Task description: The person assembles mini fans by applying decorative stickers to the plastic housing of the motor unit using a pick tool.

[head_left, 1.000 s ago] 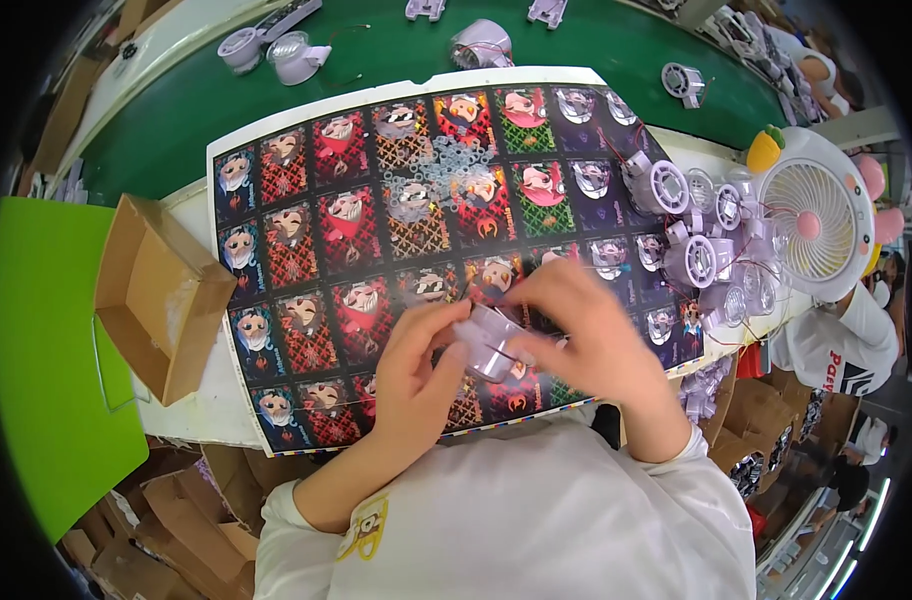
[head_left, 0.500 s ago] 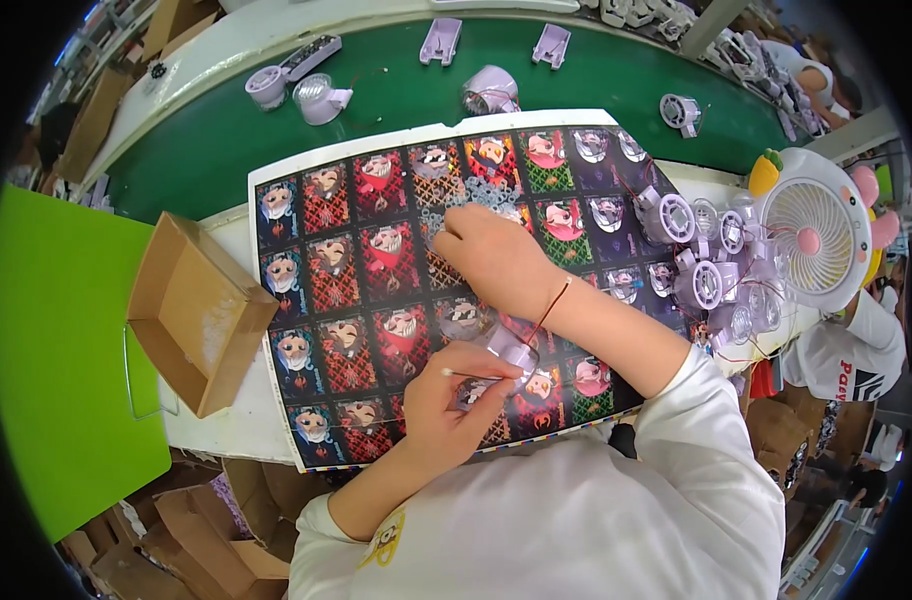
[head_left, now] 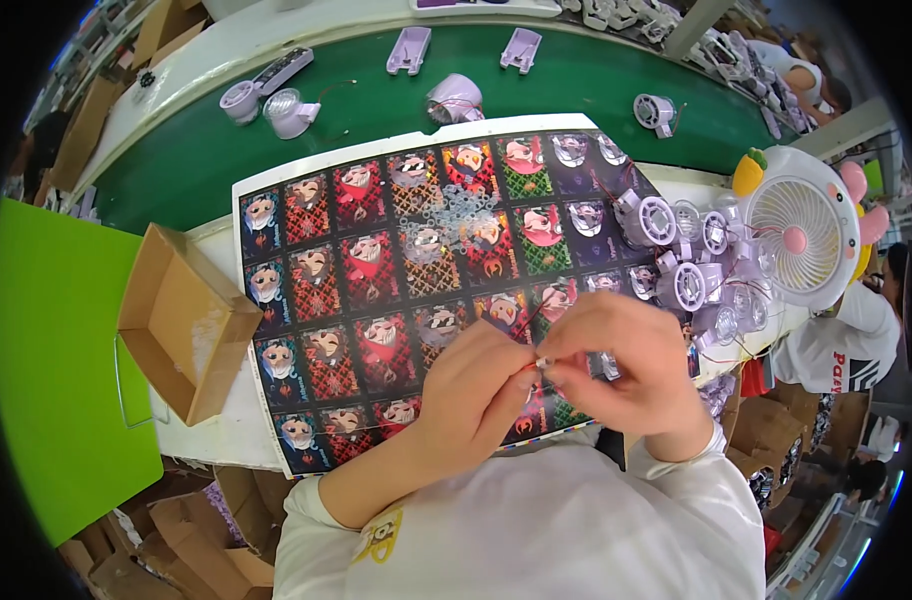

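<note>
My left hand (head_left: 476,390) and my right hand (head_left: 621,365) meet above the near part of the printed sheet (head_left: 341,305). Both are closed, fingertips almost touching. Between them shows a small whitish piece (head_left: 544,362), pinched by my right thumb and forefinger; its exact kind is too small to make out. A short bit of red wire (head_left: 530,367) comes out at my left fingertips. Whatever else my left hand holds is hidden behind its fingers. Beyond the hands, a loose pile of small clear rings (head_left: 456,220) lies on the sheet.
Lilac fan housings with wires (head_left: 691,285) crowd the right side, beside a white desk fan (head_left: 796,235). A cardboard box (head_left: 181,325) stands at the left, near a green board (head_left: 56,360). Several lilac parts (head_left: 456,98) rest on the green belt (head_left: 356,75).
My right hand has left the ring pile and come back toward me to my left fingertips. The lilac part seen in my left hand is now hidden. The view has shifted slightly.
</note>
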Motion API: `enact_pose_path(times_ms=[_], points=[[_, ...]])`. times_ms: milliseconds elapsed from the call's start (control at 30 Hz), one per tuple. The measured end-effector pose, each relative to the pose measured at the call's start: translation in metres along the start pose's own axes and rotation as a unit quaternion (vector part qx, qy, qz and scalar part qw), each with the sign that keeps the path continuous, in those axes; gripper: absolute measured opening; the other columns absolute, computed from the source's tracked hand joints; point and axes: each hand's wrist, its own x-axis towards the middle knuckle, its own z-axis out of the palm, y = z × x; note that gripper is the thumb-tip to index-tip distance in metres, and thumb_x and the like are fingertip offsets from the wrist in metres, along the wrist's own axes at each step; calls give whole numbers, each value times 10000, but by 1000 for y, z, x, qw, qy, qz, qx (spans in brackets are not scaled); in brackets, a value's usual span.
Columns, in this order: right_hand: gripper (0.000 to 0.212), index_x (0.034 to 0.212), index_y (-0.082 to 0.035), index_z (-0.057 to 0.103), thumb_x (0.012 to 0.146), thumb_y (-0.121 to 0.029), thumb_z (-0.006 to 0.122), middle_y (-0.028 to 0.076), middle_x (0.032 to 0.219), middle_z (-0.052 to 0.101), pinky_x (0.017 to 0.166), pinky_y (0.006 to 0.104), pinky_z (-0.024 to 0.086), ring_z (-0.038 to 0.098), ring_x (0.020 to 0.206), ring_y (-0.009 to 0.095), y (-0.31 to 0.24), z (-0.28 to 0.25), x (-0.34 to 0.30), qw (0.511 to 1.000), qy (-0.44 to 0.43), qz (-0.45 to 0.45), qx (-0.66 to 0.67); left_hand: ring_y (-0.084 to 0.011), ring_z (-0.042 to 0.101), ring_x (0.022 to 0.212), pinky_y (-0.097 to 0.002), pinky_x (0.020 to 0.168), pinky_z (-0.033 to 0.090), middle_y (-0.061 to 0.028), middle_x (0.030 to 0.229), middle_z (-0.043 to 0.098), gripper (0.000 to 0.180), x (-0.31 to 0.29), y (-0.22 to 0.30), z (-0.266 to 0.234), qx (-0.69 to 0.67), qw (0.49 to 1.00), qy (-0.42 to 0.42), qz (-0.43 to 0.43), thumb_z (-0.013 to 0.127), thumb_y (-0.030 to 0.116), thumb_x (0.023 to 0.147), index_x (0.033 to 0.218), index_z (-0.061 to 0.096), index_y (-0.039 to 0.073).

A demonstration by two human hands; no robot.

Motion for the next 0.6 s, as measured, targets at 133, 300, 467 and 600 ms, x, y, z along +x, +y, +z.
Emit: enact_pose_path(times_ms=[133,300,467,600], points=[[248,986,-7,646,758,59,718,116,883,627,586,316,501,620,716,241,0,5,-13,998,35,-13,-45,-313,556,742,-384,663,455,-141,847,603,99,5,-2,10,5,1000,14,26,619,-27,842,941,613,-27],[215,963,-12,667,768,62,721,86,845,614,566,278,467,586,664,170,4,5,-21,995,56,79,14,-298,564,732,-384,637,464,-126,826,600,184,6,-7,14,59,997,16,45,672,4,804,979,626,-25],[131,844,2,655,762,68,732,63,776,584,541,259,429,549,593,125,6,7,-28,971,74,204,104,-275,588,707,-358,609,477,-111,815,630,264,4,-7,19,206,969,16,133,686,-14,791,1045,620,-35],[120,790,3,644,752,63,741,57,743,569,534,261,420,546,579,120,7,6,-30,971,64,211,97,-269,603,745,-370,616,510,-110,883,628,331,5,-13,21,268,936,20,229,662,77,765,1066,605,-48]])
